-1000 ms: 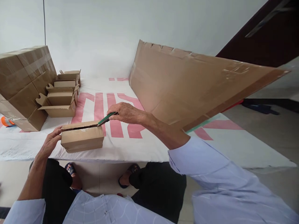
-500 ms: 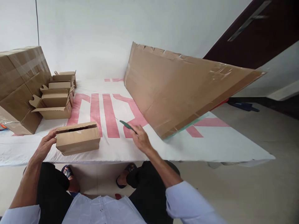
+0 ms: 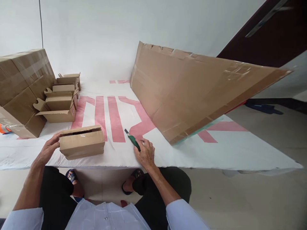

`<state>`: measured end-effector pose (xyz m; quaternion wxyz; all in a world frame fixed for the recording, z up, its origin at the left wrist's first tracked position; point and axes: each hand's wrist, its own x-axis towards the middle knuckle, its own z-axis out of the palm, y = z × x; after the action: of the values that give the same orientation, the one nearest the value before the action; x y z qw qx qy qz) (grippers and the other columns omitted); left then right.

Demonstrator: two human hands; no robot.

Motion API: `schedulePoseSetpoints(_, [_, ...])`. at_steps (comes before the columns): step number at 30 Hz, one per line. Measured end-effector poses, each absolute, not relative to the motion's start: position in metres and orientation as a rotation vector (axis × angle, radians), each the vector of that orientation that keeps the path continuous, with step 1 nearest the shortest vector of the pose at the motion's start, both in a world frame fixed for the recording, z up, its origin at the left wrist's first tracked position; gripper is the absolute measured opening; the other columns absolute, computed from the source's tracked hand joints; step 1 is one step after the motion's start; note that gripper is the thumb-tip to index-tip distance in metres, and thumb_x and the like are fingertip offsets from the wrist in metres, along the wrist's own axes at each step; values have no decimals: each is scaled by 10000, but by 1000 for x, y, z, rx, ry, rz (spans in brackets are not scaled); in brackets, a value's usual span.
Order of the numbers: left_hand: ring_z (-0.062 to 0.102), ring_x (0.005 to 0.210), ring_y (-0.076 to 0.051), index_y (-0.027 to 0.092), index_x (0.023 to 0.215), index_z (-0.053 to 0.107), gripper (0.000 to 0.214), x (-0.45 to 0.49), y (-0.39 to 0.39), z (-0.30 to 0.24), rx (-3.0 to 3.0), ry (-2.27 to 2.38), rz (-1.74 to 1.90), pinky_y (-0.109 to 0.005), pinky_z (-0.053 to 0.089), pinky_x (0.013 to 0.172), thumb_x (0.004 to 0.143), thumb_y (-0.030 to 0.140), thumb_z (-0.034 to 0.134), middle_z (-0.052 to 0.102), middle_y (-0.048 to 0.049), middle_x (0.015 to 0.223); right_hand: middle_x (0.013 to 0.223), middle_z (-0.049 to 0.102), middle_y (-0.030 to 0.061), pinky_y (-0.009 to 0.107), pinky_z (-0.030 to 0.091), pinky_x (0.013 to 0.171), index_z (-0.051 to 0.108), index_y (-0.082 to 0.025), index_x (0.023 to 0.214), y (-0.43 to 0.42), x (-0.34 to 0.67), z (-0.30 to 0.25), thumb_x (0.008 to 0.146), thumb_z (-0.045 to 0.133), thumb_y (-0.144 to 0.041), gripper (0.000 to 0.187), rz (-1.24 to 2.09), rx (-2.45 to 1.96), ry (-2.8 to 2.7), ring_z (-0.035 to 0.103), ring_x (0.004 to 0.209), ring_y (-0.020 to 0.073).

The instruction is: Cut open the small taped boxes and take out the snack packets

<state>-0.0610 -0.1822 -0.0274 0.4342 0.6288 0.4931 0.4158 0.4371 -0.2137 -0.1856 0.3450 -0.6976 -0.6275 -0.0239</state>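
Observation:
At the near left of the table, my left hand [image 3: 50, 149] grips the left end of a small cardboard box [image 3: 81, 145]. The box rests on its side along the front edge, with a narrow dark gap showing along its top flap. My right hand [image 3: 145, 154] is low over the cloth to the right of the box, its fingers curled round the rear of a green-handled utility knife [image 3: 133, 141]. The knife's dark tip points away and to the left, apart from the box. My palm hides the rear end of the handle.
Several small open cardboard boxes [image 3: 59, 110] stand in a row at the left, beside large taped cartons [image 3: 22, 92]. A big cardboard sheet [image 3: 189, 92] leans up at the right. White cloth with red print [image 3: 116, 124] covers the table. A wall rises behind.
My right hand has come down and nearer to me, bringing the knife low to the cloth. My left hand and the box stay in place; the view has shifted slightly.

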Motion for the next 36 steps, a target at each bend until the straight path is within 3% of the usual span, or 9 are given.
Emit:
schedulePoseSetpoints(3, [538, 1501, -392, 262, 1420, 763, 523, -62, -181, -31, 1574, 1225, 1037, -507, 406, 1283, 933, 453, 765, 609, -89, 1631, 1250, 708, 158, 530, 524, 1050, 789, -228, 1184, -203, 419, -161, 998, 545, -318, 319, 96, -1572, -1587, 629, 1201, 329])
schedulePoseSetpoints(7, [455, 1573, -415, 247, 1457, 738, 571, -64, -181, -34, 1577, 1232, 1039, -543, 355, 1318, 927, 456, 772, 560, -97, 1680, 1094, 758, 104, 437, 594, 922, 803, -242, 1042, -187, 377, -120, 1009, 579, -430, 295, 606, -1279, -1588, 708, 1039, 268])
schedulePoseSetpoints(10, [440, 1587, -424, 254, 1435, 758, 568, -66, -182, -36, 1571, 1239, 1061, -549, 339, 1331, 908, 466, 795, 583, -92, 1663, 1099, 778, 76, 391, 595, 893, 809, -241, 1045, -178, 347, -98, 973, 647, -488, 304, 894, -1156, -1553, 722, 1002, 235])
schedulePoseSetpoints(15, [443, 1593, -416, 269, 1424, 765, 543, -66, -183, -37, 1584, 1212, 1065, -541, 331, 1339, 927, 485, 792, 609, -84, 1640, 1080, 794, 54, 388, 578, 929, 803, -243, 1046, -161, 322, -81, 897, 723, -497, 306, 1111, -1019, -1464, 699, 991, 216])
schedulePoseSetpoints(21, [459, 1584, -419, 252, 1422, 762, 600, -67, -182, -37, 1593, 1168, 1054, -549, 330, 1340, 900, 539, 833, 608, -108, 1639, 962, 744, 32, 360, 574, 829, 796, -235, 1017, -141, 318, -79, 777, 809, -470, 336, 1217, -940, -1504, 656, 905, 197])
schedulePoseSetpoints(25, [458, 1579, -453, 278, 1480, 726, 767, -69, -182, -33, 1539, 1150, 986, -531, 480, 1244, 805, 591, 911, 568, -119, 1677, 1062, 694, 43, 360, 568, 827, 773, -254, 1259, -137, 324, -76, 760, 873, -475, 555, 1306, -904, -1590, 628, 944, 195])
schedulePoseSetpoints(29, [387, 1619, -469, 334, 1584, 625, 943, -70, -183, -26, 1532, 1157, 904, -508, 583, 1132, 736, 562, 967, 468, -105, 1752, 1211, 647, 63, 397, 574, 907, 562, -309, 1598, -138, 332, -71, 737, 933, -541, 967, 1389, -872, -1710, 627, 1027, 211])
schedulePoseSetpoints(32, [425, 1591, -479, 349, 1668, 513, 1099, -70, -182, -21, 1570, 1105, 831, -523, 585, 1128, 700, 560, 990, 412, -118, 1782, 1271, 625, 71, 411, 579, 930, 413, -343, 1694, -137, 336, -69, 681, 973, -594, 1185, 1431, -868, -1781, 617, 1055, 223])
schedulePoseSetpoints(36, [414, 1594, -479, 377, 1720, 407, 1250, -68, -179, -15, 1640, 1049, 751, -544, 551, 1163, 648, 618, 1002, 378, -111, 1799, 1301, 637, 82, 431, 562, 974, 320, -319, 1729, -132, 336, -68, 633, 1000, -607, 1322, 1438, -887, -1859, 614, 1069, 234])
